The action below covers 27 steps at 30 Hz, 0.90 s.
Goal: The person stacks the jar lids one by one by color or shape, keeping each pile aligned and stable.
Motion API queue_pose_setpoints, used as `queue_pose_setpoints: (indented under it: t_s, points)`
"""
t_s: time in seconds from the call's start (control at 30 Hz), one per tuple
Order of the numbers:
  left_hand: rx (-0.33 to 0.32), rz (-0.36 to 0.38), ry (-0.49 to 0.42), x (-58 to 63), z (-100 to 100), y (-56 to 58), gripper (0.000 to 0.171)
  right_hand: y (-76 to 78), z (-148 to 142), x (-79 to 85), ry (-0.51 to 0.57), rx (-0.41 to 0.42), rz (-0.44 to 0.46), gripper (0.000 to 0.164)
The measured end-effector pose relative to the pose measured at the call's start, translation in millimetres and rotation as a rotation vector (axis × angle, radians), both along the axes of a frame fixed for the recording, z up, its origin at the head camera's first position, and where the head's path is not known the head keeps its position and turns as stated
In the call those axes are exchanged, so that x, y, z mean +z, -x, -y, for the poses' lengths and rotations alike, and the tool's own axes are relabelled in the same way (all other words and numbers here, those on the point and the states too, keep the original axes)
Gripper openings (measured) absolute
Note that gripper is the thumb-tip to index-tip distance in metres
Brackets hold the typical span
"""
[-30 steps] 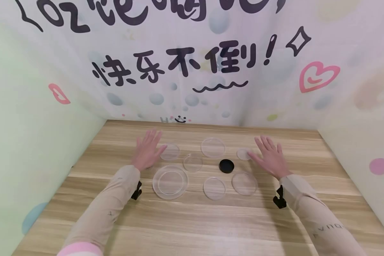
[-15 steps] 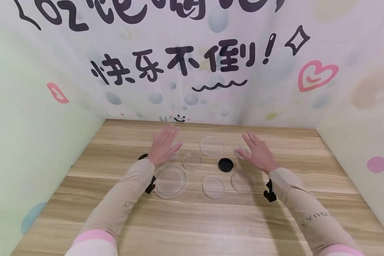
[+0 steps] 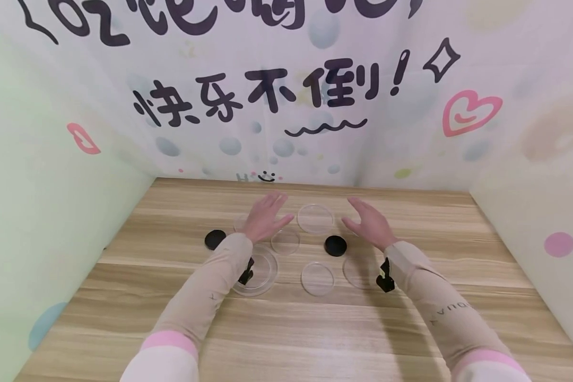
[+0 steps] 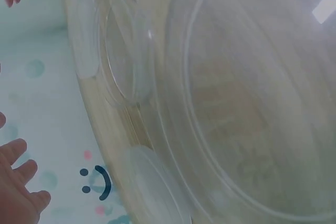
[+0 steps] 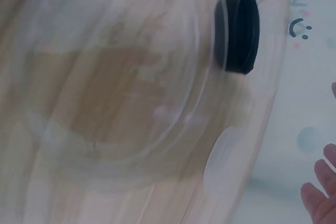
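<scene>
Viewing the table (image 3: 286, 339) from my remote post, I record two hands among a spread of clear and black round pieces. The left hand (image 3: 266, 217) is at the back left and partly covers one clear disc (image 3: 239, 222); its grip is relaxed and unloaded, fingers extended, thumb apart. The right hand (image 3: 370, 225) is at the back right, its grip likewise slack and unloaded, thumb apart from the fingers. I cannot tell whether either hand touches a piece. Between them lie the rear clear disc (image 3: 315, 218) and, nearer the left hand, the middle clear disc (image 3: 285, 242). The black cap (image 3: 336, 245) lies near the right hand; the right wrist view shows it hollow, with a raised rim. A second black piece (image 3: 215, 240) lies left of the left sleeve (image 3: 205, 294). Forward of these I list the wide ringed disc (image 3: 263, 268), partly behind the left wrist mount (image 3: 245, 272), the front clear disc (image 3: 318, 279), and the right clear disc (image 3: 357, 271), close to the right wrist mount (image 3: 385, 281).
</scene>
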<state>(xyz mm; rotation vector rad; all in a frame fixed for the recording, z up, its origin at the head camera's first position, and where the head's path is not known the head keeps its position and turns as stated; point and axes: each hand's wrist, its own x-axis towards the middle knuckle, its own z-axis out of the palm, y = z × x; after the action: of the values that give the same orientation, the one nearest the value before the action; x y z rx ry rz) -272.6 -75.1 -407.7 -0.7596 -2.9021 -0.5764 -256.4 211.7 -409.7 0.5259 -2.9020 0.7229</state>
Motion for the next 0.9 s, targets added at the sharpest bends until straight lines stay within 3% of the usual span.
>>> queue_pose_setpoints:
  t_s: [0.2,0.4,0.6,0.77,0.9]
  points:
    - [0.035,0.080,-0.127,1.9,-12,3.9,0.059,10.0,10,-0.8,0.079,-0.012,0.021,0.053]
    - [0.057,0.148,-0.152,1.4,-21,10.1,0.059,16.4,19,0.0,0.217,-0.072,0.078,0.044]
    - [0.049,0.216,-0.288,-8.6,-35,17.6,0.052,25.3,23,-7.6,0.314,-0.119,0.108,0.040]
    - [0.104,0.278,-0.399,-18.7,-42,21.6,0.047,32.5,27,-16.2,0.352,-0.126,0.122,0.038]
    - [0.145,0.299,-0.428,-27.0,-44,24.1,0.046,35.1,28,-21.2,0.355,-0.137,0.166,0.039]
